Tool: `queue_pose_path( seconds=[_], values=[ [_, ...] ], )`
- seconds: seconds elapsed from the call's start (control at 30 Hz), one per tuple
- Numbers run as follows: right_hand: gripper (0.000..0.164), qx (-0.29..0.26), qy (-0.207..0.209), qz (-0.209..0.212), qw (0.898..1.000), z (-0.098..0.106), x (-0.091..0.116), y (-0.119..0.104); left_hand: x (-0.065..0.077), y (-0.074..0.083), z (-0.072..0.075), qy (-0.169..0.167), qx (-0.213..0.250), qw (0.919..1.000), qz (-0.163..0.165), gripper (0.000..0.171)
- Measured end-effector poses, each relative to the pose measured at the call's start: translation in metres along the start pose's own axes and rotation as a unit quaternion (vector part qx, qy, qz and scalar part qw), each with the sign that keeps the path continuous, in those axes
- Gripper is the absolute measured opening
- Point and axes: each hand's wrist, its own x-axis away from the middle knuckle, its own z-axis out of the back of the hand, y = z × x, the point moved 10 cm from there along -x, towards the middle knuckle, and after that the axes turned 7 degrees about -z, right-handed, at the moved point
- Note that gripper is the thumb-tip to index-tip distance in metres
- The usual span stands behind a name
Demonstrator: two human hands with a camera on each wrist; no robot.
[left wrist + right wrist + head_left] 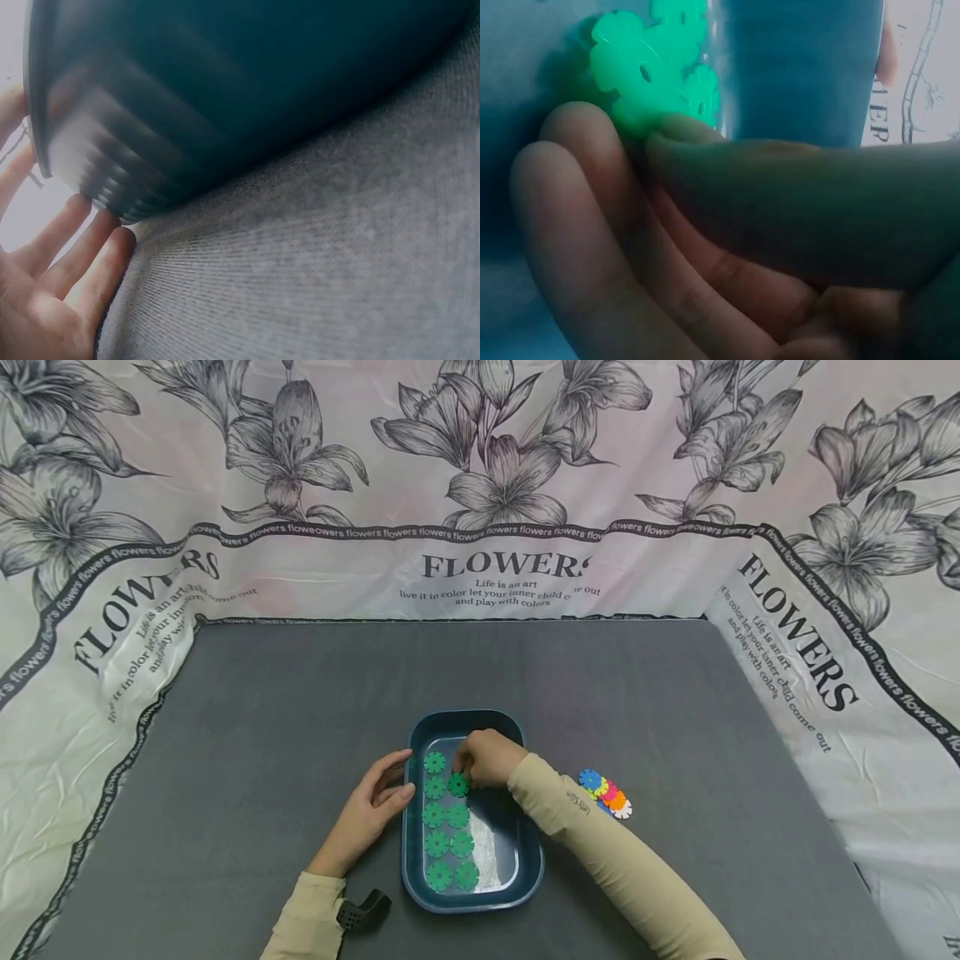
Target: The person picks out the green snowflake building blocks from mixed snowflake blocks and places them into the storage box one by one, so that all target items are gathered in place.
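A blue tray (474,906) lies lengthwise in front of me, with green flower-shaped plastic discs (439,875) laid in two columns along its left half. Over the upper part of the tray, my right hand (491,758) pinches one green disc (458,786) between thumb and fingertips, at the top of the second column. In the right wrist view this disc (630,67) stands out from the thumb tip, other green discs behind it. My left hand (365,814) rests against the tray's left side; the left wrist view has its extended fingertips (105,221) at the tray's outer wall.
Right of the tray, partly behind the right sleeve, lies a row of overlapping discs (609,795) in blue, yellow, pink, orange and white. Grey cloth (300,693) covers the table. A flower-printed curtain (502,568) encloses its back and sides.
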Motion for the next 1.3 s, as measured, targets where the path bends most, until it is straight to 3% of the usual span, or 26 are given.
queue_pose_path(
  seconds=[0.27,0.47,0.57,0.7,0.8,0.93,1.07,1.3],
  values=[
    [0.007,0.04,0.016,0.004,0.999,0.001,0.0,0.0,0.0,0.0,0.0,-0.001,0.005,1.0,-0.009,0.052],
    [0.006,0.044,0.018,0.003,0.999,0.005,0.005,0.004,-0.001,0.001,0.001,-0.002,0.004,0.9998,-0.017,0.051],
    [0.013,0.042,0.034,0.012,0.998,0.017,0.019,0.005,-0.001,0.001,0.001,-0.002,0.006,0.9998,-0.019,0.051],
    [0.023,-0.002,0.095,0.02,0.995,0.049,0.056,0.01,-0.001,0.001,-0.001,-0.006,0.009,0.9996,-0.025,0.052],
    [0.024,-0.023,0.146,0.003,0.989,0.07,0.089,0.023,-0.001,0.0,0.0,-0.004,0.008,0.9997,-0.025,0.053],
    [0.022,0.007,0.196,-0.031,0.98,0.083,0.127,0.052,0.001,-0.001,0.002,0.002,0.006,0.9998,-0.017,0.054],
    [0.021,0.031,0.211,-0.073,0.974,0.074,0.152,0.087,0.001,0.0,0.002,-0.001,0.002,0.9999,-0.012,0.053],
    [0.016,0.03,0.211,-0.133,0.968,0.05,0.164,0.134,-0.001,-0.001,0.003,0.0,-0.004,1.0,-0.005,0.053]
  ],
)
